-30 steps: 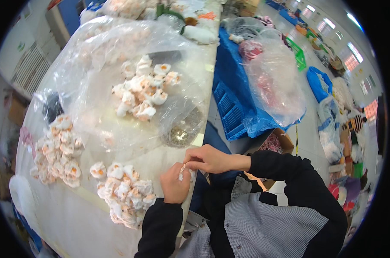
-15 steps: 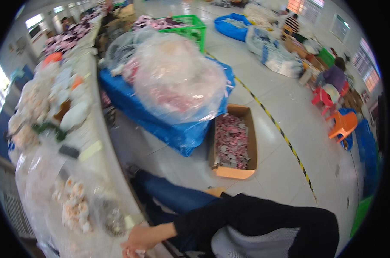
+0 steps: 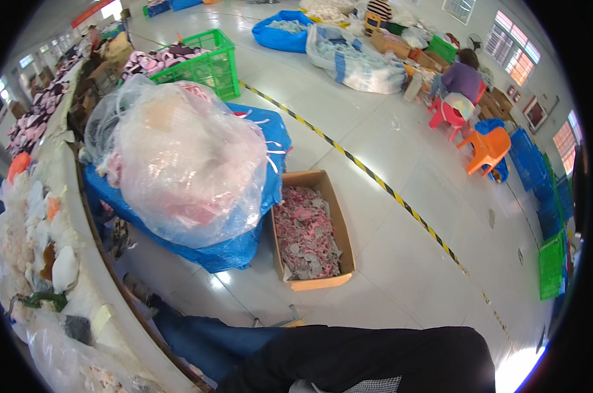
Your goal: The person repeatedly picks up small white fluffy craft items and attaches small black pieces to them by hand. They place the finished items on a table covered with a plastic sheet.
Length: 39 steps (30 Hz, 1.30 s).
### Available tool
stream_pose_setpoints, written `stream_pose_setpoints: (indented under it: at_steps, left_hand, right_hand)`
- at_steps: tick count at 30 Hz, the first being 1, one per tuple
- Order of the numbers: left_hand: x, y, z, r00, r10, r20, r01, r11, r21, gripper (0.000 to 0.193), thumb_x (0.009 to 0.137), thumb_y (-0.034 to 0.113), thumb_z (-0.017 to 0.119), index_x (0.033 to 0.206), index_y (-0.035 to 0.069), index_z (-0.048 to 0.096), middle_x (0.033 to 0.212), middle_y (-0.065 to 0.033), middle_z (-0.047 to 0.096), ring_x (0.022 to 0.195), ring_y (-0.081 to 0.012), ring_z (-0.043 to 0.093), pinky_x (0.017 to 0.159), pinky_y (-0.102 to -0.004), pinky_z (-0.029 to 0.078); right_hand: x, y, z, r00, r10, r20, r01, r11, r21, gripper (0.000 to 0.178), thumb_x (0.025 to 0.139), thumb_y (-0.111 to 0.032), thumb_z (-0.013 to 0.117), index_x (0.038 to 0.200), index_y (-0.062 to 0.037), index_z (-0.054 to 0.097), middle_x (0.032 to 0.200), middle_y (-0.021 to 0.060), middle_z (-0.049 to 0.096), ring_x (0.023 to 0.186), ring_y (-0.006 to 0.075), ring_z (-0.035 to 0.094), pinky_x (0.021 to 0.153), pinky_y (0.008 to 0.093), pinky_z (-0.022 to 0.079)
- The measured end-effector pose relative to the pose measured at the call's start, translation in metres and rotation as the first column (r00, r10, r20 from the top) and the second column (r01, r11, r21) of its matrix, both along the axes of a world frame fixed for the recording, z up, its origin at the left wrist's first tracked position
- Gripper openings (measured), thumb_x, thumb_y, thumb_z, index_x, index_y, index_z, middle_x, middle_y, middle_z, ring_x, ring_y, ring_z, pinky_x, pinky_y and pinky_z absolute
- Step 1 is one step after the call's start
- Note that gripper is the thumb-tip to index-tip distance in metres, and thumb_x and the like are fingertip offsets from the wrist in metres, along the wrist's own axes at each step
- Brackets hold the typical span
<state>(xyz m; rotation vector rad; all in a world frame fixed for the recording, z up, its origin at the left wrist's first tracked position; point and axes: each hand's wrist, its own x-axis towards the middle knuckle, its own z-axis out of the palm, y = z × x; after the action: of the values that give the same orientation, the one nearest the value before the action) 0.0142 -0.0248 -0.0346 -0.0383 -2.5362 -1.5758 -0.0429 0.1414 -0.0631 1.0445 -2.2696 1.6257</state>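
Neither hand in view; only a dark sleeve (image 3: 375, 357) at the lower edge, so cannot tell whether fingers are spread or pinching. Open cardboard box (image 3: 307, 230) of pink scraps sits on the floor just right of the big clear plastic bag (image 3: 185, 164); work surface (image 3: 80, 275) left of that bag. Judgement: look back toward the hands before handling anything.

Glossy grey floor (image 3: 401, 150), yellow-black striped line (image 3: 375, 180), bright windows (image 3: 514, 49) at right

An open brown cardboard box (image 3: 313, 232) of pink scraps stands on the floor beside a bulging clear plastic bag (image 3: 185, 160).
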Motion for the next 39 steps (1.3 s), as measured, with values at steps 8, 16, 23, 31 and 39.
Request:
stream_pose_setpoints:
  at_steps: [8, 16, 23, 31, 39]
  left_hand:
    - [-0.014, 0.015, 0.000, 0.999, -0.038, 0.009, 0.037, 0.997, 0.065, 0.054, 0.098, 0.050, 0.073, 0.114, -0.001, 0.064, 0.093, -0.0063, 0.062, 0.083, -0.0160, 0.057, 0.070, -0.0317, 0.051]
    - [-0.004, 0.015, 0.001, 0.986, 0.163, 0.032, -0.164, 0.986, 0.043, 0.063, 0.098, 0.057, 0.070, 0.120, -0.001, 0.062, 0.112, -0.0121, 0.068, 0.097, -0.0220, 0.064, 0.079, -0.0353, 0.056]
    - [-0.004, 0.030, 0.014, 0.961, 0.266, 0.077, -0.270, 0.962, 0.040, 0.059, 0.101, 0.048, 0.069, 0.123, -0.005, 0.059, 0.110, -0.0154, 0.066, 0.095, -0.0239, 0.063, 0.079, -0.0367, 0.056]
    - [0.000, 0.024, -0.013, 0.940, 0.304, 0.153, -0.332, 0.920, 0.207, 0.058, 0.097, 0.045, 0.076, 0.132, 0.003, 0.057, 0.099, -0.0067, 0.062, 0.077, -0.0123, 0.057, 0.060, -0.0247, 0.047]
    - [0.006, -0.024, -0.059, 0.991, 0.134, 0.004, -0.133, 0.987, -0.089, 0.039, 0.101, 0.014, 0.071, 0.135, 0.004, 0.054, 0.083, -0.0001, 0.056, 0.068, -0.0085, 0.052, 0.058, -0.0251, 0.044]
  right_hand:
    - [-0.006, 0.012, -0.015, 0.909, -0.330, -0.256, 0.276, 0.935, -0.225, 0.033, 0.113, -0.030, 0.049, 0.099, -0.0040, 0.064, 0.086, 0.0129, 0.063, 0.073, 0.0269, 0.059, 0.070, 0.0460, 0.048]
    - [0.008, 0.042, 0.038, 0.913, 0.053, 0.405, 0.010, 0.988, -0.151, 0.031, 0.107, -0.030, 0.057, 0.092, -0.0039, 0.065, 0.066, 0.0104, 0.058, 0.056, 0.0267, 0.057, 0.054, 0.0438, 0.047]
    - [0.006, 0.006, 0.003, 0.968, -0.231, 0.096, 0.225, 0.972, 0.069, 0.027, 0.106, -0.033, 0.056, 0.100, -0.0074, 0.062, 0.062, 0.0110, 0.053, 0.049, 0.0257, 0.053, 0.046, 0.0423, 0.043]
    - [0.011, 0.032, 0.023, 0.968, -0.136, 0.212, 0.135, 0.991, 0.017, 0.018, 0.101, -0.027, 0.064, 0.108, -0.0111, 0.065, 0.078, 0.0126, 0.067, 0.061, 0.0314, 0.065, 0.053, 0.0442, 0.050]
    - [0.021, 0.019, 0.016, 0.931, -0.087, 0.355, 0.129, 0.987, -0.094, 0.017, 0.103, -0.028, 0.059, 0.113, -0.0157, 0.064, 0.077, 0.0119, 0.066, 0.067, 0.0364, 0.068, 0.054, 0.0448, 0.052]
